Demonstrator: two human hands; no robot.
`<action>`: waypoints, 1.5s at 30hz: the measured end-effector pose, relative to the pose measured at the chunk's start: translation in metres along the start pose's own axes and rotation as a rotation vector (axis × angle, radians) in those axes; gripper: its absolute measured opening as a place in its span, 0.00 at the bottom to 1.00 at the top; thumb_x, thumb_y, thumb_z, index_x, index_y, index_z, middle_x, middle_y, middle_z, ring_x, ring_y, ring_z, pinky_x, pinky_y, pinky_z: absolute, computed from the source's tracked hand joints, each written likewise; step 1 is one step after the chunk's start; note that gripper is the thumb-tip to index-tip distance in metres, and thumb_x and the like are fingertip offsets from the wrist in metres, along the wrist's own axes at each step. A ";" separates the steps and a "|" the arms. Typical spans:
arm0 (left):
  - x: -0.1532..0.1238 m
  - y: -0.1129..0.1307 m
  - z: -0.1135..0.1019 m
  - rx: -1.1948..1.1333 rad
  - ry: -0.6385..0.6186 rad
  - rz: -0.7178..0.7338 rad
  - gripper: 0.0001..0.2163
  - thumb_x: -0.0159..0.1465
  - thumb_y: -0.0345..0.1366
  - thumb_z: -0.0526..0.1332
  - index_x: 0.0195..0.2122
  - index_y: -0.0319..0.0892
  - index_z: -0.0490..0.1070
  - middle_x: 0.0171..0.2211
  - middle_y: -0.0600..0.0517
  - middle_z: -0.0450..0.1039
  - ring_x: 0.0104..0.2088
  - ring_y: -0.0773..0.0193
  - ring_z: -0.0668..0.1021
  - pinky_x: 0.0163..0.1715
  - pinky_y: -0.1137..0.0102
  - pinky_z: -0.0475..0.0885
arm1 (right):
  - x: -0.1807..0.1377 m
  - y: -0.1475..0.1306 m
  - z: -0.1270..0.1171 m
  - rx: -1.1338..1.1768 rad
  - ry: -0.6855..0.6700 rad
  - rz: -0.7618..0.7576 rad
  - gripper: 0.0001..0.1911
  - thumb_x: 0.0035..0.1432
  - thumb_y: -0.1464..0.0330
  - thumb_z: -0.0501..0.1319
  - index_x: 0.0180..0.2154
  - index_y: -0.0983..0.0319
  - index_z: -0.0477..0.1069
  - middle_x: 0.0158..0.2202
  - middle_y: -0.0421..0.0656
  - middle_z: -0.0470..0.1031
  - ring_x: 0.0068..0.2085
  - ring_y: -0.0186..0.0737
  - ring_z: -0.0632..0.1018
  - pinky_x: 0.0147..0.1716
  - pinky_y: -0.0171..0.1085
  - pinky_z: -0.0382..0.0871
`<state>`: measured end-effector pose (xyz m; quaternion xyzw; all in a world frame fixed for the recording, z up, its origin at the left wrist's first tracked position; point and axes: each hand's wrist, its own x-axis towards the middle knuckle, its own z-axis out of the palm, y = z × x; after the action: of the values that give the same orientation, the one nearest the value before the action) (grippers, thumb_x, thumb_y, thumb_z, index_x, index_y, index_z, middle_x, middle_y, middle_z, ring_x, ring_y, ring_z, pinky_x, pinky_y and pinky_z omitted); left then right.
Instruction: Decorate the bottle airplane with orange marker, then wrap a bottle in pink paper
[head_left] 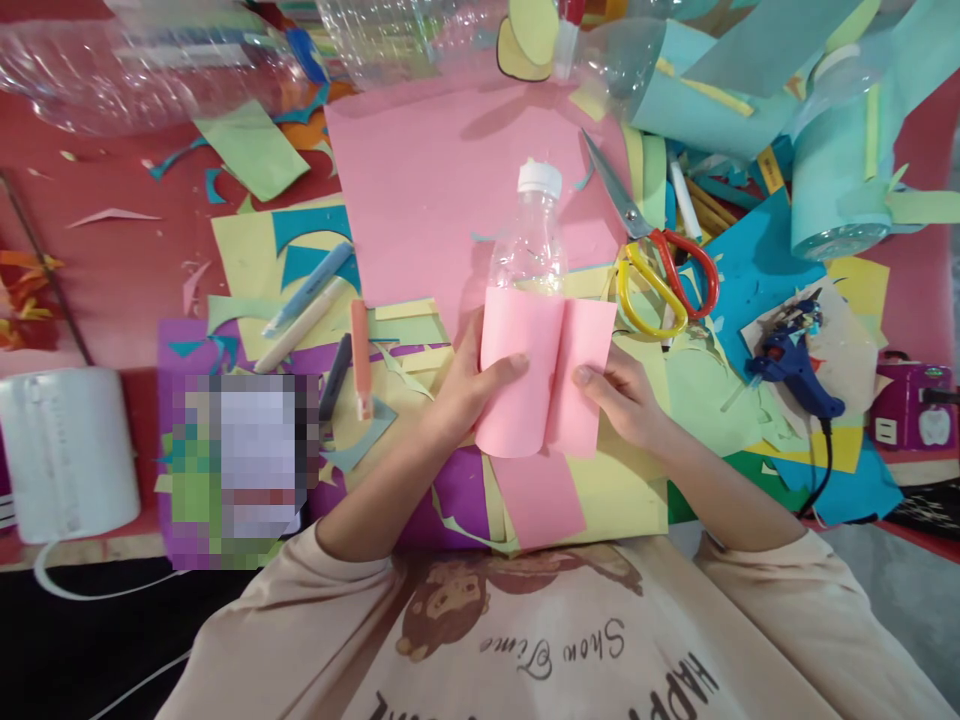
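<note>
A clear plastic bottle (530,240) with a white cap lies at the middle of the table, its lower half wrapped in a pink paper band (525,375). My left hand (469,385) is closed round the left side of the wrapped bottle, thumb on the front. My right hand (626,400) pinches the loose right flap of the pink paper. A large pink sheet (427,190) lies under the bottle's neck.
Scissors (652,260) with red and yellow handles lie right of the bottle; a blue glue gun (791,365) farther right. Markers (311,300), paper scraps and coloured sheets cover the table. Empty clear bottles (142,70) lie at the back, a white roll (64,450) at left.
</note>
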<state>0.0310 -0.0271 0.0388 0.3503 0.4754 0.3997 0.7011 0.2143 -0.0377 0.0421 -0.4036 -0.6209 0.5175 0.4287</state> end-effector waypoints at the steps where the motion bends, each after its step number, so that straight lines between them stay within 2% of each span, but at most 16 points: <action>1: 0.000 0.000 0.000 0.004 -0.004 -0.001 0.30 0.51 0.49 0.68 0.53 0.47 0.62 0.52 0.45 0.70 0.50 0.46 0.75 0.41 0.60 0.78 | 0.000 0.000 0.000 -0.009 -0.003 0.003 0.13 0.66 0.62 0.55 0.30 0.60 0.67 0.32 0.40 0.68 0.31 0.34 0.70 0.32 0.36 0.66; 5: 0.000 -0.002 0.000 0.035 0.022 0.004 0.30 0.51 0.50 0.68 0.53 0.47 0.63 0.50 0.46 0.71 0.50 0.47 0.75 0.42 0.60 0.78 | -0.001 0.000 0.001 0.000 -0.008 -0.021 0.12 0.66 0.63 0.55 0.32 0.60 0.69 0.34 0.41 0.70 0.34 0.35 0.72 0.34 0.36 0.68; 11: -0.002 -0.004 0.001 0.014 0.018 -0.007 0.30 0.52 0.50 0.67 0.54 0.47 0.63 0.50 0.46 0.71 0.48 0.48 0.75 0.39 0.61 0.78 | -0.001 -0.002 0.000 0.015 0.001 -0.053 0.12 0.67 0.66 0.55 0.29 0.60 0.67 0.32 0.39 0.66 0.31 0.32 0.70 0.31 0.34 0.65; 19: -0.001 -0.004 -0.001 0.084 0.044 -0.016 0.26 0.53 0.52 0.66 0.50 0.45 0.68 0.46 0.46 0.74 0.46 0.48 0.77 0.40 0.60 0.77 | -0.002 -0.003 0.001 -0.013 -0.001 -0.045 0.14 0.67 0.63 0.54 0.29 0.61 0.67 0.31 0.40 0.67 0.31 0.34 0.70 0.30 0.35 0.65; 31: -0.001 -0.004 -0.001 0.139 0.040 0.010 0.29 0.52 0.52 0.68 0.51 0.44 0.67 0.50 0.45 0.73 0.51 0.45 0.75 0.41 0.61 0.76 | 0.000 -0.003 0.005 -0.023 0.013 -0.087 0.13 0.67 0.63 0.54 0.30 0.60 0.68 0.35 0.43 0.71 0.37 0.38 0.75 0.36 0.39 0.71; 39: -0.001 -0.004 -0.004 0.197 0.027 0.021 0.30 0.50 0.53 0.69 0.50 0.43 0.68 0.48 0.46 0.74 0.48 0.47 0.76 0.42 0.60 0.75 | -0.003 0.000 0.005 -0.046 0.034 -0.117 0.13 0.66 0.65 0.54 0.28 0.60 0.67 0.35 0.43 0.71 0.35 0.36 0.73 0.33 0.37 0.69; 45: 0.000 -0.006 -0.004 0.193 0.017 0.027 0.30 0.50 0.52 0.69 0.51 0.44 0.68 0.49 0.45 0.74 0.48 0.47 0.76 0.43 0.59 0.74 | -0.003 0.000 0.004 -0.076 0.036 -0.107 0.14 0.66 0.64 0.54 0.28 0.60 0.68 0.36 0.44 0.72 0.35 0.37 0.73 0.35 0.38 0.70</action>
<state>0.0283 -0.0292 0.0319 0.4192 0.5131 0.3642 0.6545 0.2111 -0.0421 0.0409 -0.3950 -0.6529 0.4627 0.4512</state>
